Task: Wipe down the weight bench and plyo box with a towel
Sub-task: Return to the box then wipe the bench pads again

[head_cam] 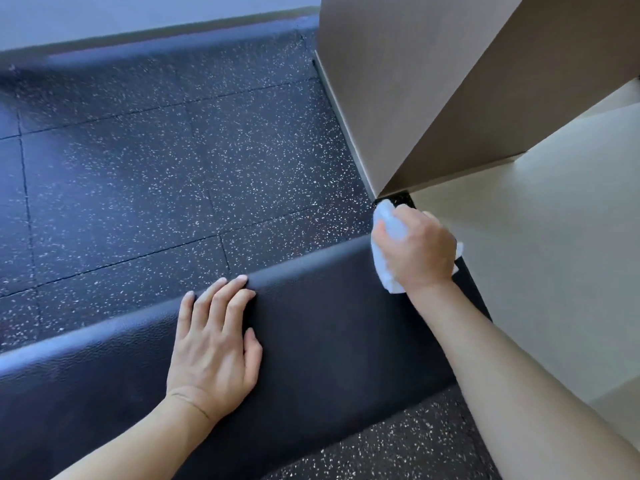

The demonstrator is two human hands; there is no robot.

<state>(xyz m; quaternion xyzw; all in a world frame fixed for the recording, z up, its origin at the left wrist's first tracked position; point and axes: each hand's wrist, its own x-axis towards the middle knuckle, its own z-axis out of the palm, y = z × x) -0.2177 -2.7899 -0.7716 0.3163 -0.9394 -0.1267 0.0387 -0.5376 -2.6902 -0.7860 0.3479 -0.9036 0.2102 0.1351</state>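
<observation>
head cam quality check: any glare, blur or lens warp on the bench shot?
Head view: soft glare streaks along the far rounded edge of the weight bench; wide-angle warp bends the floor seams; towel in the right hand slightly soft, left hand sharp; box top bright, nearly washed out.

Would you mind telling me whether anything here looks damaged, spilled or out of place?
Nothing stands out. The left hand rests flat on the bench, the right hand grips the towel at its end.
</observation>
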